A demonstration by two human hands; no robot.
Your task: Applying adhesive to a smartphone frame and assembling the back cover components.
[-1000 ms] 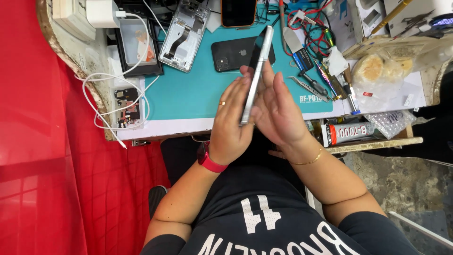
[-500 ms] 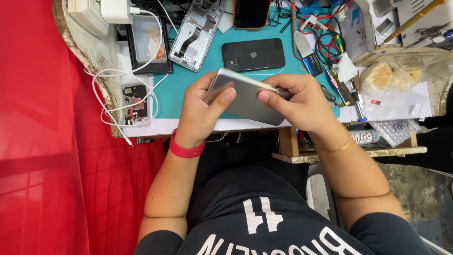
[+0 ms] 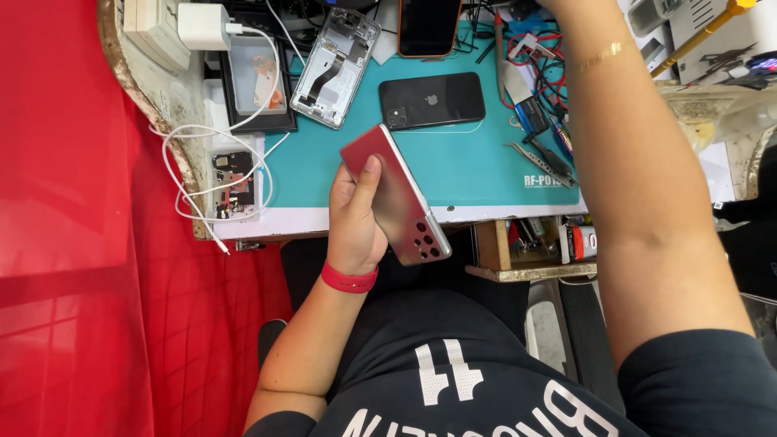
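Silver phone point(image 3: 396, 197), back up, now rests gripped in the left hand point(image 3: 356, 218) alone over the desk point(image 3: 453, 174) edge; the right hand has let go, reaching up out of view past the black phone point(image 3: 431, 100).

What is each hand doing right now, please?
Left hand: closed around the silver phone, camera side up.
Right hand: out of frame beyond the top edge; only the forearm shows.
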